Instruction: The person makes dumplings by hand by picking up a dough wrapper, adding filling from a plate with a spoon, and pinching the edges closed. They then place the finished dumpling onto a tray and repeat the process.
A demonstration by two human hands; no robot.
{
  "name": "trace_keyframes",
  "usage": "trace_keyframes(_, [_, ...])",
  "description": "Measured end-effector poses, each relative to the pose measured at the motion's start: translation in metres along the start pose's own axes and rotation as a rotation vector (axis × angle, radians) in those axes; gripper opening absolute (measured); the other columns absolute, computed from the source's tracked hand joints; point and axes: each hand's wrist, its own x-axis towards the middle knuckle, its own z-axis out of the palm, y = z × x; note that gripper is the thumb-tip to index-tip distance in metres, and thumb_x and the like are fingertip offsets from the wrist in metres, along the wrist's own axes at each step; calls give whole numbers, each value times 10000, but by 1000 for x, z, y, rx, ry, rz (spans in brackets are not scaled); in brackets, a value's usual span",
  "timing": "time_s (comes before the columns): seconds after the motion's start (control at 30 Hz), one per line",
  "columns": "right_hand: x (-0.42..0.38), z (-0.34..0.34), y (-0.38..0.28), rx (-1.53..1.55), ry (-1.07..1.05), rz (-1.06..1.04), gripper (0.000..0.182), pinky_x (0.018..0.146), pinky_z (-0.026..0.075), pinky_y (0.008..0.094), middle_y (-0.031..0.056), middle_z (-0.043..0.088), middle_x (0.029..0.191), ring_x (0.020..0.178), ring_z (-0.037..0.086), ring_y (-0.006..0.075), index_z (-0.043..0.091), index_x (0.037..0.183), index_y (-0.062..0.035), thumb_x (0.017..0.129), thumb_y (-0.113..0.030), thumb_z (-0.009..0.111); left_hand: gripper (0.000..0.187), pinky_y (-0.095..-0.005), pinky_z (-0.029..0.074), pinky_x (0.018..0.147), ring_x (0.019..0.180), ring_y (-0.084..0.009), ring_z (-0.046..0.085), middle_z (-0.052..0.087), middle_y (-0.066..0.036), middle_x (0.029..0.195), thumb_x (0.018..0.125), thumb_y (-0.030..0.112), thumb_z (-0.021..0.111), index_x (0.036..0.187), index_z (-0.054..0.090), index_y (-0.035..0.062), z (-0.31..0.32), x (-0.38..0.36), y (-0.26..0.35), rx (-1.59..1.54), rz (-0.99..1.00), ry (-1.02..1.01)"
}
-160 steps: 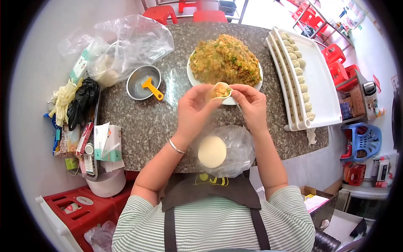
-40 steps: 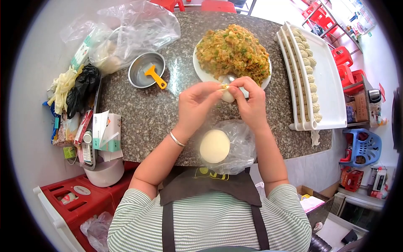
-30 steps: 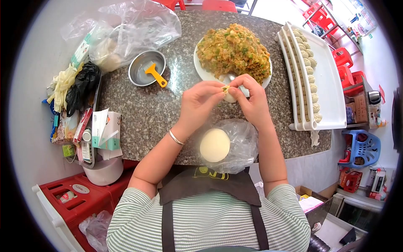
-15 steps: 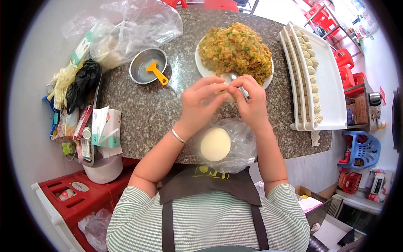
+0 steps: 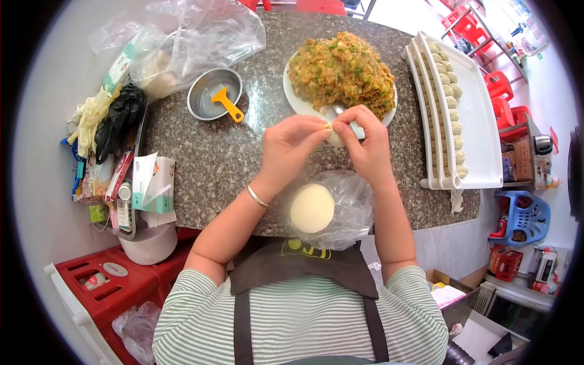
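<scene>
Between both hands, just in front of the plate's near rim, is a small pale dumpling (image 5: 334,140); its lower part shows under the fingers. My left hand (image 5: 291,149) pinches its edge with thumb and fingertips. On the other side, my right hand (image 5: 370,143) pinches the same edge, fingers curled. Behind them a white plate (image 5: 294,99) carries a heap of orange and green chopped filling (image 5: 344,72), with a metal spoon (image 5: 337,109) partly hidden by my right hand. Round pale dough wrappers (image 5: 312,208) lie on a clear plastic bag (image 5: 353,210) near my body.
Stacked white trays (image 5: 480,121) with rows of pleated dumplings (image 5: 453,115) stand at the right. To the left are a metal bowl (image 5: 201,100) with a yellow-handled scraper (image 5: 227,104), a large plastic bag (image 5: 201,33) and a tissue box (image 5: 161,182). The granite table's (image 5: 201,176) near edge borders my apron.
My fingertips have shifted slightly along the dumpling's edge, and more of its pale body shows below them. The other things on the table have stayed put.
</scene>
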Motion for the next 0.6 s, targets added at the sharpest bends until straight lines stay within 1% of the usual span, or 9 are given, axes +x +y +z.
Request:
trace_keyframes(0.07, [0,1,0,6,34,9,90,802,477,360,124,634,865,853,620,270,622,876,13,843,-67,646,94,-263,534,808,924,-151,657,690,-110,1012,854,-4,690,944,708,-21,1,0,0,-46,-30,16])
trace_keyframes(0.13, [-1,-1,1,-35,-6,-38,91,756,466,308,97,626,857,817,602,199,622,869,18,864,-66,659,66,-263,537,805,934,-141,656,690,-111,1025,853,-7,693,918,701,-17,1,0,1,-131,-63,38])
trace_keyframes(0.17, [-1,0,1,-34,-7,-37,91,756,466,308,97,626,857,817,602,199,622,869,18,864,-66,659,66,-263,537,805,934,-141,656,690,-111,1025,853,-7,693,918,701,-17,2,0,4,-131,-65,39])
trace_keyframes(0.23, [-1,0,1,-37,-6,-38,87,781,479,352,136,644,853,851,625,267,627,879,13,845,-64,648,75,-271,538,796,950,-143,656,691,-108,1028,853,-2,691,925,707,-14,2,0,11,51,-83,50])
trace_keyframes(0.27, [-2,1,0,-37,-6,-38,87,781,479,352,136,644,853,851,625,267,627,879,13,845,-64,648,75,-271,538,796,950,-143,656,691,-108,1028,853,-2,691,925,707,-14,1,0,8,51,-83,50])
trace_keyframes(0.33, [-3,4,0,39,80,37,85,781,476,342,133,640,843,841,621,265,625,880,15,845,-61,644,101,-280,532,806,944,-148,657,692,-104,1018,850,3,690,946,715,-10,-1,1,0,160,83,31])
trace_keyframes(0.37, [-4,3,2,39,79,36,85,781,476,342,133,640,843,841,621,265,625,880,15,845,-61,644,101,-280,532,806,944,-148,657,692,-104,1018,850,3,690,946,715,-10,-2,1,-1,160,83,32])
trace_keyframes(0.43, [-4,0,6,117,11,99,87,755,463,296,80,618,841,813,592,185,618,877,17,878,-67,642,123,-285,525,822,937,-158,656,692,-103,1010,846,8,690,964,720,-8,-3,2,-1,-1,-40,-9])
trace_keyframes(0.6, [1,-1,2,41,-35,5,80,751,458,291,82,601,831,801,585,187,615,878,17,874,-58,642,118,-279,521,823,922,-153,653,690,-97,998,848,-2,686,962,718,-13,-4,2,-1,19,10,-39])
